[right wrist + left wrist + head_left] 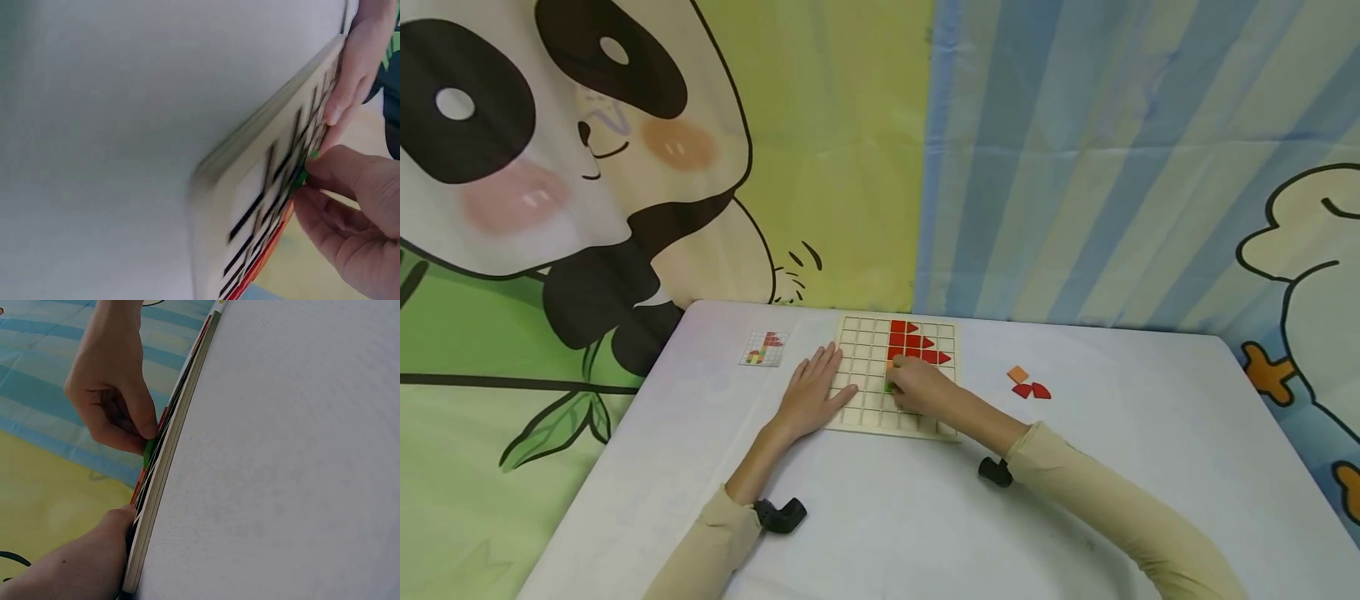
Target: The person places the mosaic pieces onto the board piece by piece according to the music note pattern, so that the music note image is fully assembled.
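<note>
A wooden grid board (865,417) lies on the table, with several red pieces (907,340) set in its upper right squares. An orange piece (890,364) shows just below them, beside my right hand (920,385). Thumb and forefinger of that hand pinch a small green piece (300,179) at the grid, close to the board's surface. My left hand (811,392) rests flat along the board's left edge, fingers straight and thumb over the rim. In the left wrist view the green piece (149,452) stands tilted under the right fingertips.
A small pattern card (763,348) with a coloured grid picture lies left of the board. On the right are a loose orange square (1017,374) and two red pieces (1041,391). A printed curtain (1037,167) hangs behind the white table (880,517).
</note>
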{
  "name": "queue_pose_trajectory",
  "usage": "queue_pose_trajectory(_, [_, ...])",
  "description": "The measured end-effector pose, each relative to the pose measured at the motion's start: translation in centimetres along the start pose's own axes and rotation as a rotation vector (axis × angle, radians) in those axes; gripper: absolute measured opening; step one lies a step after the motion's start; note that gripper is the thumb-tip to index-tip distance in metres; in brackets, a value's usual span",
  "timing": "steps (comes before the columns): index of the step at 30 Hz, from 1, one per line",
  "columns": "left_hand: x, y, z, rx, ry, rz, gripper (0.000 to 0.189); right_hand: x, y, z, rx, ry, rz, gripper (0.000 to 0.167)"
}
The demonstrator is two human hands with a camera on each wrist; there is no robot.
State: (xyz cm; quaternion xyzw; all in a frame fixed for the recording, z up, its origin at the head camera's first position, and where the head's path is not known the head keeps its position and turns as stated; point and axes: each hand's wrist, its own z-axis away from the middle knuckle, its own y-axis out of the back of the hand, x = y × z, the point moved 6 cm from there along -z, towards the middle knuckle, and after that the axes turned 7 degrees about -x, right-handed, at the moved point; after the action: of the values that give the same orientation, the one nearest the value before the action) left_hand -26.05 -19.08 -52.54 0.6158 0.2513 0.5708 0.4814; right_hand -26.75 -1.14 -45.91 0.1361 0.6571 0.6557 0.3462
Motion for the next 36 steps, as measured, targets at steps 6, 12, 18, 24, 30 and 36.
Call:
queue_pose_trajectory(6, [0.0, 0.2, 0.1, 0.011, 0.002, 0.006, 0.084, -0.3, -0.1, 0.2, 0.028, 0.046, 0.067, 0.006])
queue_pose_trajectory(12, [0.0, 0.1, 0.1, 0.003, 0.002, 0.013, 0.083, 0.0, -0.1, 3.4, 0.054, 0.103, 0.038, 0.010])
queue_pose_trajectory(18, [0.0, 0.0, 0.2, -0.003, 0.005, 0.015, 0.083, 1.6, -0.6, 9.1, 0.011, 0.045, -0.032, 0.022])
queue_pose_trajectory(24, [-0.1, 0.3, 0.3, 0.007, 0.006, 0.010, 0.083, 5.3, 0.5, 13.4, 0.041, -0.111, -0.081, 0.027])
queue_pose_trajectory(30, [-0.2, 0.5, 0.2, 0.016, -0.004, 0.006, 0.083, 11.1, 2.5, 14.7, 0.122, -0.265, -0.099, 0.019])
queue_pose_trajectory(36, [-0.1, 0.2, -0.1, 0.016, -0.011, 0.016, 0.083, 14.9, 2.4, 13.7, 0.032, -0.351, -0.119, 0.015])
